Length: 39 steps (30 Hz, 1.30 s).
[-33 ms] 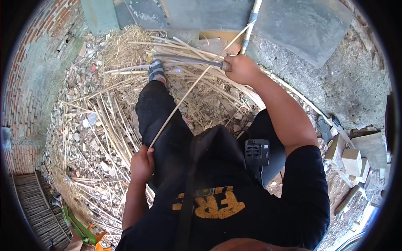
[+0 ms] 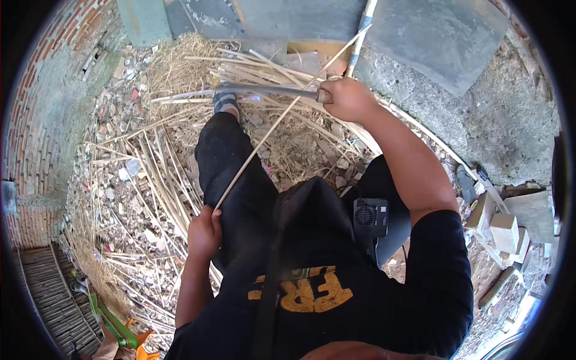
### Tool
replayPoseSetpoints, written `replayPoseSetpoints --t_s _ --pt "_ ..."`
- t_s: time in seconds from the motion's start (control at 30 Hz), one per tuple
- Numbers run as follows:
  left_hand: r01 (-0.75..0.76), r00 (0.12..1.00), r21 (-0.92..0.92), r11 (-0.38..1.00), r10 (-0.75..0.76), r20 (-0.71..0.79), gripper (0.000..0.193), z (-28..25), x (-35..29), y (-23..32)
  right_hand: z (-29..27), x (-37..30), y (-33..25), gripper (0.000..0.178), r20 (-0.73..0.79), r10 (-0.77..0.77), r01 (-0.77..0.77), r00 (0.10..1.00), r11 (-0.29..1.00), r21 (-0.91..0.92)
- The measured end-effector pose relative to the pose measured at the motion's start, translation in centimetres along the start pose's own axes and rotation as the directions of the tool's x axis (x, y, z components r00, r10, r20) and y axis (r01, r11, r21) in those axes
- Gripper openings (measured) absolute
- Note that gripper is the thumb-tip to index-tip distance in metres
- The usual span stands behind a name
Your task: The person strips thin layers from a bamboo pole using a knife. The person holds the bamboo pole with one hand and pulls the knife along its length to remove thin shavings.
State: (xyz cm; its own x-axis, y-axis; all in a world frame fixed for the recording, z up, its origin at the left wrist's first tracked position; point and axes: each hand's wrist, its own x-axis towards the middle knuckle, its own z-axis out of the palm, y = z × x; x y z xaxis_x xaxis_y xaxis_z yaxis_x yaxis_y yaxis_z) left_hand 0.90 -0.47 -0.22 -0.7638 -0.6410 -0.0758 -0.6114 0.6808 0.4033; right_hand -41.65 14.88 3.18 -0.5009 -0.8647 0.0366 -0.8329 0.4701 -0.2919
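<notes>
My left hand (image 2: 204, 234), beside my left thigh, is closed around the lower end of a long pale bamboo strip (image 2: 258, 147). The strip slants up and right past my knee, its far end near an upright pole. My right hand (image 2: 350, 101) grips the short handle of a machete (image 2: 267, 89), whose long grey blade points left. Blade and strip cross a little left of the handle; I cannot tell whether they touch. The blade's far part passes over my left foot (image 2: 226, 103), which is in a grey sandal or shoe.
Loose bamboo strips (image 2: 159, 180) and dry straw (image 2: 180, 66) cover the rubble ground. The upright pole (image 2: 360, 39) stands against grey panels (image 2: 432, 42) ahead. A brick wall (image 2: 36, 150) rises at left; pale blocks (image 2: 504, 233) lie at right. A small black device (image 2: 370, 217) is by my right thigh.
The machete's blade has swung slightly toward me, its far part now across my foot. The strip's far end has shifted a little right. Both hands keep their grip.
</notes>
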Motion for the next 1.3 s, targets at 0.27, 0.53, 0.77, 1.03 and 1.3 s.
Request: replayPoseSetpoints --t_s 0.27,0.53,0.77,1.03,1.3 --pt "-0.034 0.999 -0.056 0.998 0.031 -0.041 0.032 0.7 0.3 -0.8 0.6 2.3 2.9 0.028 -0.113 0.078 -0.061 0.990 0.987 0.147" --pt "0.027 0.998 0.017 0.999 -0.026 -0.060 0.032 0.8 -0.8 -0.9 0.7 0.0 -3.4 0.019 0.120 -0.105 0.108 0.987 0.994 -0.016" --pt "0.036 0.995 0.058 0.998 -0.030 -0.096 0.030 1.2 -0.6 -0.5 0.5 2.0 2.4 0.023 -0.031 0.091 -0.088 0.995 0.994 0.065" --pt "-0.010 0.999 -0.060 0.998 0.007 -0.042 0.028 0.4 -0.6 -0.9 0.6 0.6 -2.4 0.022 0.113 -0.103 0.113 0.988 0.990 -0.080" --pt "0.017 0.998 -0.102 0.995 -0.023 -0.064 0.027 1.2 -0.6 -1.2 1.9 2.0 2.9 0.019 -0.198 0.006 0.027 0.980 0.986 0.163"
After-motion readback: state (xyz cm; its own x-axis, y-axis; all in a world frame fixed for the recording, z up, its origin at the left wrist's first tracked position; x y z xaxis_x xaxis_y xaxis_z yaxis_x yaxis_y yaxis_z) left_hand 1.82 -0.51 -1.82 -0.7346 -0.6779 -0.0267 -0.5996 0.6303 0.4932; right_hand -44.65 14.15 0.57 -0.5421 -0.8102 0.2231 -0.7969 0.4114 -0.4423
